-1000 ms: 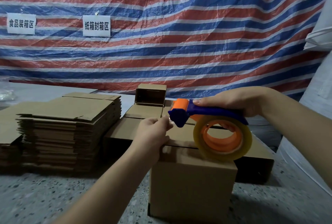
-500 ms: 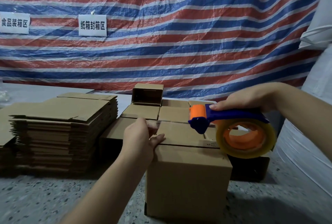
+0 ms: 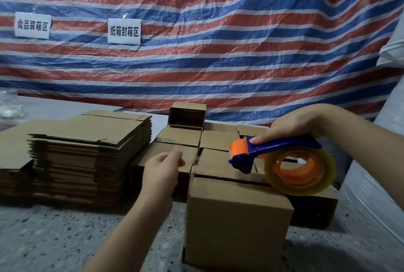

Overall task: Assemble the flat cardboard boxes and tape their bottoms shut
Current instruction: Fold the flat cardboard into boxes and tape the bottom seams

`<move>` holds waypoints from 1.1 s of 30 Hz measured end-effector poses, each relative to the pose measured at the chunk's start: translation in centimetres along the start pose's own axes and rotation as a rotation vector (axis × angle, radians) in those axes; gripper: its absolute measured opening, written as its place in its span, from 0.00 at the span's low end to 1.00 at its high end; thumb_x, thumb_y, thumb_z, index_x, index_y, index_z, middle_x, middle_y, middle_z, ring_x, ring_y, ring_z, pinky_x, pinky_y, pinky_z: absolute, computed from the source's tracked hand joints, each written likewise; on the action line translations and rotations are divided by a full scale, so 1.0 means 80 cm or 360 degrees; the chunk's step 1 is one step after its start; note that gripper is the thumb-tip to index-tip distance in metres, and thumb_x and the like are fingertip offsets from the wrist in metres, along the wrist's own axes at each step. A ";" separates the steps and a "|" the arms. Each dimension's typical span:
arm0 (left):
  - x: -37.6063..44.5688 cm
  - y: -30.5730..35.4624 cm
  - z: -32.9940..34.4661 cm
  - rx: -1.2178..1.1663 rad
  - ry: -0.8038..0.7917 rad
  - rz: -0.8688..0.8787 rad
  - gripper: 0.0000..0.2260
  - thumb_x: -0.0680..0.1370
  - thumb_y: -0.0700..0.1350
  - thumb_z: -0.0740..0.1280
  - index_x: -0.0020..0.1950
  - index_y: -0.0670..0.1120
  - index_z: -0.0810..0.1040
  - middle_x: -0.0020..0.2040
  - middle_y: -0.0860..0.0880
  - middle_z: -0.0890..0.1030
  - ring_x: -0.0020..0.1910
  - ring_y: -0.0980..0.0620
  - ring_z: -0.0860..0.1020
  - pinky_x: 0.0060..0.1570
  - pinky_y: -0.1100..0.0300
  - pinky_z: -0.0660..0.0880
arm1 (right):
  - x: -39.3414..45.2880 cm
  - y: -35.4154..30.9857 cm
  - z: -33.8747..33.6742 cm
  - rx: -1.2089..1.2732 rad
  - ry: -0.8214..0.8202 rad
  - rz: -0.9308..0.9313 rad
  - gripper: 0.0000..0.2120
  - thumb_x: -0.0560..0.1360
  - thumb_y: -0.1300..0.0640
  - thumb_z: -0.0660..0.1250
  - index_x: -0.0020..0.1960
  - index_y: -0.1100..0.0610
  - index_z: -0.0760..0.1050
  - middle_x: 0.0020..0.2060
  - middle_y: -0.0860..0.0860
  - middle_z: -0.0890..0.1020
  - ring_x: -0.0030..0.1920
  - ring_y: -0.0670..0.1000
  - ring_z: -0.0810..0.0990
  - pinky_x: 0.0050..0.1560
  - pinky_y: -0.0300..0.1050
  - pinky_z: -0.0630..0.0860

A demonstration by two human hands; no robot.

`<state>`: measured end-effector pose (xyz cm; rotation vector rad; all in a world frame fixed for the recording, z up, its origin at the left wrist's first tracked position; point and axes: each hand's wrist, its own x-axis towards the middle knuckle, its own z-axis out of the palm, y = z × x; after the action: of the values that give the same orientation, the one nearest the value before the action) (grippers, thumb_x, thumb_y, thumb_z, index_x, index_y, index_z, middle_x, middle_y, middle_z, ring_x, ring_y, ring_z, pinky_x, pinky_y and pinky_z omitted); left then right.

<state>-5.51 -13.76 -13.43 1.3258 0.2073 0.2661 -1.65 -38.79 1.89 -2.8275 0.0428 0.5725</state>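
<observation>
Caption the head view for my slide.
Right hand holds tape dispenser over an assembled box; left hand hovers beside flat cardboard stack.

- Head view, single: worn camera, wide-angle, facing forward and slightly down.
- Near field: box (image 3: 236, 223) and both forearms, close below lens.
- Far field: striped tarp (image 3: 218, 42) backdrop, filling the upper frame.

Two bare forearms, no sleeves in view, left hand (image 3: 162, 168), right hand (image 3: 293, 124), ringless fingers

Upright brown box (image 3: 237, 223) on the floor, flat cardboard stack (image 3: 87, 158) left.
</observation>
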 end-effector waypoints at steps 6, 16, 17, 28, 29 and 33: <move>-0.006 -0.024 -0.018 0.0085 -0.0111 -0.0008 0.12 0.81 0.44 0.65 0.41 0.38 0.78 0.26 0.49 0.77 0.25 0.54 0.76 0.24 0.63 0.74 | 0.002 -0.020 0.004 -0.0136 -0.0052 0.0023 0.46 0.48 0.26 0.73 0.57 0.55 0.79 0.42 0.53 0.88 0.39 0.50 0.87 0.40 0.44 0.81; -0.005 -0.033 -0.026 0.0186 -0.0236 -0.0125 0.15 0.81 0.49 0.65 0.40 0.40 0.77 0.28 0.47 0.76 0.24 0.54 0.73 0.25 0.63 0.73 | 0.001 -0.023 0.005 -0.0198 -0.0008 0.0042 0.52 0.47 0.26 0.72 0.63 0.55 0.73 0.42 0.53 0.88 0.39 0.51 0.87 0.38 0.43 0.81; -0.005 -0.036 -0.027 0.0243 -0.0280 -0.0150 0.16 0.81 0.50 0.65 0.42 0.39 0.78 0.30 0.46 0.77 0.26 0.53 0.74 0.28 0.60 0.75 | 0.001 -0.024 0.005 -0.0198 -0.0024 0.0038 0.51 0.47 0.26 0.72 0.61 0.56 0.76 0.42 0.53 0.88 0.38 0.50 0.87 0.38 0.43 0.81; -0.007 -0.060 -0.021 0.0534 -0.0305 -0.0094 0.19 0.80 0.60 0.62 0.40 0.45 0.74 0.30 0.50 0.68 0.26 0.55 0.64 0.26 0.62 0.61 | -0.006 -0.027 0.008 -0.0190 -0.0023 0.0073 0.40 0.55 0.27 0.71 0.55 0.55 0.79 0.39 0.53 0.88 0.35 0.50 0.86 0.35 0.42 0.80; -0.006 -0.061 -0.021 0.0554 -0.0289 -0.0084 0.20 0.80 0.61 0.62 0.41 0.45 0.75 0.31 0.50 0.69 0.26 0.55 0.64 0.25 0.62 0.61 | -0.007 -0.028 0.008 -0.0186 -0.0022 0.0075 0.40 0.56 0.27 0.71 0.55 0.55 0.79 0.39 0.53 0.87 0.35 0.50 0.86 0.35 0.42 0.80; -0.002 -0.063 -0.018 0.0546 -0.0328 -0.0253 0.23 0.79 0.64 0.59 0.47 0.45 0.79 0.35 0.52 0.75 0.29 0.56 0.69 0.27 0.64 0.64 | -0.008 -0.027 0.009 -0.0160 -0.0029 0.0067 0.38 0.57 0.28 0.71 0.55 0.55 0.78 0.38 0.52 0.87 0.34 0.49 0.86 0.35 0.41 0.80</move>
<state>-5.74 -13.54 -18.65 1.6554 0.1880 -0.0453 -2.31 -36.51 2.06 -2.9246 0.0726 0.6269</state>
